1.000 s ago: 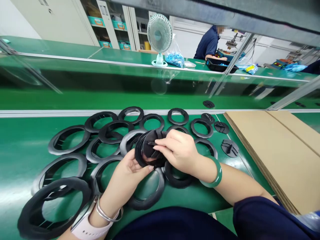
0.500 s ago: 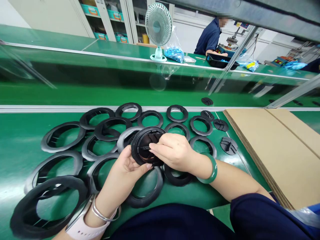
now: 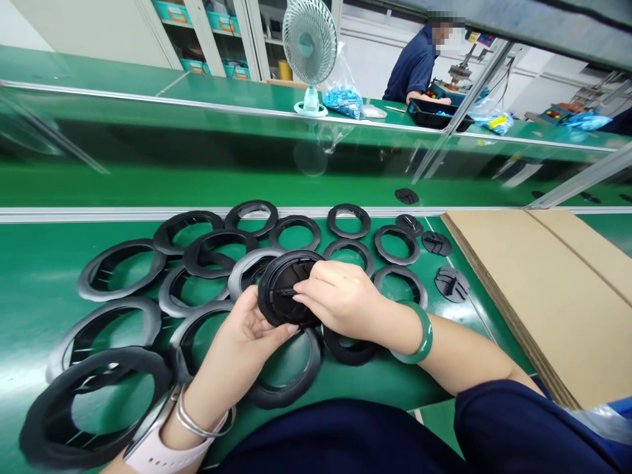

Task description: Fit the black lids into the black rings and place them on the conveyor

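Left hand [image 3: 247, 336]: bare fingers
Left wrist [image 3: 211, 396], lower left of the frame: slim, polished silver-coloured metal bangles [image 3: 198, 430]; pale pink, smooth watch strap [image 3: 160, 454] with small round holes
Right hand [image 3: 345, 299]: bare fingers
Right wrist [image 3: 401, 329], right of centre: thick, rounded, glossy green bangle [image 3: 425, 339]
Right sleeve [image 3: 498, 421], lower right: short, dark navy cloth
Torso [image 3: 340, 438], bottom centre: dark navy cloth, softly creased

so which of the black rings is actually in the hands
The black ring whose rim the left hand grips while the right hand pinches a dark bar across its centre. The other rings lie on the green table.
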`<state>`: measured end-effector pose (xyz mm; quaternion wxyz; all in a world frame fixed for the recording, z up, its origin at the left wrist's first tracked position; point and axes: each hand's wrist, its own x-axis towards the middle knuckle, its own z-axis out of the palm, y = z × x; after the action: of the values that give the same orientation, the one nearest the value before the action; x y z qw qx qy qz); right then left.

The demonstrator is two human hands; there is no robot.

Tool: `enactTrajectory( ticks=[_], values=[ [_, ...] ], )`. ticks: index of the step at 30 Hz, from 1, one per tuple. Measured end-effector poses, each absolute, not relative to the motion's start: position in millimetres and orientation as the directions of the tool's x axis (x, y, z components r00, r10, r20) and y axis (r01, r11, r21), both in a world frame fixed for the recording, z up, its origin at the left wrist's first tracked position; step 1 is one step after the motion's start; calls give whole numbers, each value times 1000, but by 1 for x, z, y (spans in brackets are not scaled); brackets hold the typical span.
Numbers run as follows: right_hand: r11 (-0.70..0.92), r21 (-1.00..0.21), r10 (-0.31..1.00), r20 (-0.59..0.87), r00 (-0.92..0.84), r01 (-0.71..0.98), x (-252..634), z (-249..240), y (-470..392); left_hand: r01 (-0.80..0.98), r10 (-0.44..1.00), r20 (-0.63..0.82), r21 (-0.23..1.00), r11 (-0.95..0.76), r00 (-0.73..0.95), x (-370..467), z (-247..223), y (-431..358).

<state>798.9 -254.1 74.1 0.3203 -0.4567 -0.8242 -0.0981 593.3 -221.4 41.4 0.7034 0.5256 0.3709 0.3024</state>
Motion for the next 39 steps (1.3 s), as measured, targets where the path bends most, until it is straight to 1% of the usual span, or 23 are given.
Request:
enactTrajectory(
  ticks=[6,11,15,17,18,20,21,22,23,24,25,26,27,28,30,32,34,36,39],
  values=[
    [581,-151,709,577,-406,799,796,76,-254,-18,812,-215,964,267,543,595,43,-222],
    [538,-106,720,574,-391,836,791,74,-259,-2,819,-229,963,270,526,593,46,-226],
    [487,-56,736,563,-376,871,785,74,-263,36,849,-175,983,182,499,592,42,-230],
    [501,-59,727,570,-383,863,785,77,-264,43,862,-146,989,143,485,593,41,-231],
    [515,-79,709,598,-373,853,785,80,-264,22,869,-135,990,141,475,594,41,-231],
    [526,-168,663,694,-279,834,787,85,-264,-55,884,-111,987,152,453,596,40,-231],
    [513,-242,649,737,-188,824,788,86,-264,-91,892,-98,984,153,442,596,40,-231],
    [488,-340,656,751,-80,804,789,87,-263,-119,899,-81,982,145,430,596,39,-231],
    [455,-460,693,721,21,762,791,88,-261,-135,905,-64,982,132,421,596,38,-231],
    [413,-588,756,648,98,695,792,87,-259,-141,907,-51,983,121,419,596,37,-232],
    [361,-705,826,546,143,610,794,85,-256,-144,905,-46,982,118,424,595,35,-232],
    [305,-796,883,442,156,522,795,83,-252,-147,898,-50,981,126,437,595,34,-233],
    [257,-855,921,358,155,450,795,81,-249,-148,886,-59,979,143,461,594,32,-234],
    [222,-888,939,306,157,402,795,78,-247,-152,872,-67,975,160,485,594,31,-235],
    [203,-908,939,287,189,366,794,72,-244,-155,857,-71,973,173,510,594,31,-236],
    [207,-911,930,296,217,357,791,67,-243,-124,873,-51,984,127,485,595,32,-236],
    [195,-921,932,281,229,338,790,65,-244,-37,902,-29,998,50,432,596,34,-236],
    [154,-951,962,207,179,269,789,68,-247,40,921,-7,999,-10,389,597,38,-237],
    [63,-992,997,66,27,105,790,76,-251,35,924,15,999,-30,381,599,43,-236]
  ],
)
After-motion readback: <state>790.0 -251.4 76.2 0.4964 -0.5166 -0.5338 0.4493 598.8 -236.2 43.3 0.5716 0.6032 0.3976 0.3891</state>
